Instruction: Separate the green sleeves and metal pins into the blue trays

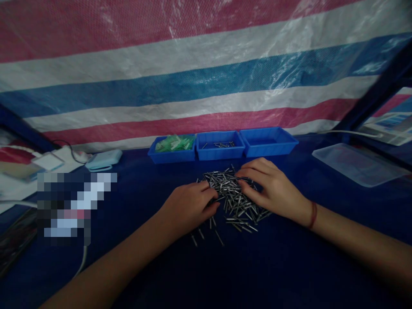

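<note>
A loose pile of thin metal pins (236,197), like nails or rivets, lies on the dark blue tabletop (257,270). At its left edge is my left hand (191,205), its fingers curled inward against the pins; whatever may be between the fingertips is hidden. My right hand (270,189) rests on the pile's right side, fingers apart and touching the pins, with a red band (313,214) round the wrist. A few stray pins (219,237) lie in front of the pile, below my left hand.
Behind the pile stand three blue bins: the left bin (154,158) holds green plastic bags (175,143), the middle bin (220,153) several pins, and the right bin (270,148) shows a bare floor. A clear plastic lid (357,165) lies right; a light blue case (103,160) and cables lie left.
</note>
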A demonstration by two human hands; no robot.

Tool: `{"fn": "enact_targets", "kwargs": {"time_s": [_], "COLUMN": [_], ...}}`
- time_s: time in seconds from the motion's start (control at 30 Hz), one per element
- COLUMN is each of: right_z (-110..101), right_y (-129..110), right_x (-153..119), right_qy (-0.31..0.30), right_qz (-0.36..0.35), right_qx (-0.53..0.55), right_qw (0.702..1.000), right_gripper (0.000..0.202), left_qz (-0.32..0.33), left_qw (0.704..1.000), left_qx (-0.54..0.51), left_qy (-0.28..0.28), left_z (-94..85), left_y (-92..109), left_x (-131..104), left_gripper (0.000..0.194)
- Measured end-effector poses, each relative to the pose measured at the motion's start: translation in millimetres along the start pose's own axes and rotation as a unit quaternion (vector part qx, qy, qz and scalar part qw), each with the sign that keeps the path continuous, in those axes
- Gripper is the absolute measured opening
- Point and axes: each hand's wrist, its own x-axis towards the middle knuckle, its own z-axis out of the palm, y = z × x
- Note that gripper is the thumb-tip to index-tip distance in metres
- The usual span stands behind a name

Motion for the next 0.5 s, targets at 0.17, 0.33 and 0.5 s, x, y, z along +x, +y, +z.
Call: {"fn": "enact_targets", "kwargs": {"time_s": [0.17,0.33,0.5], "right_z": [4.6,7.3,4.5], "right_y": [-3.5,-6.5,-12.3], "right_x": [1.1,-1.0,-4.0], "right_qy": [-0.013,-0.025,-0.055], "right_qz": [0.026,0.034,0.009], "right_qx": [0.073,0.105,0.111], "right_qw": [0.997,0.994,0.992], "right_gripper": [0.013,0.012,0.015], "left_qz": [0.0,0.013,0.04], "left_qw": [1.0,0.998,0.994], "left_qx": [0.012,0.043,0.045], "left_qy": [0.022,0.051,0.092], "left_z": [5.9,8.0,3.0], "left_y": [2.0,5.0,8.8], "left_x": [1.6,2.6,1.2], "left_gripper": [0.014,0.016,0.022]}}
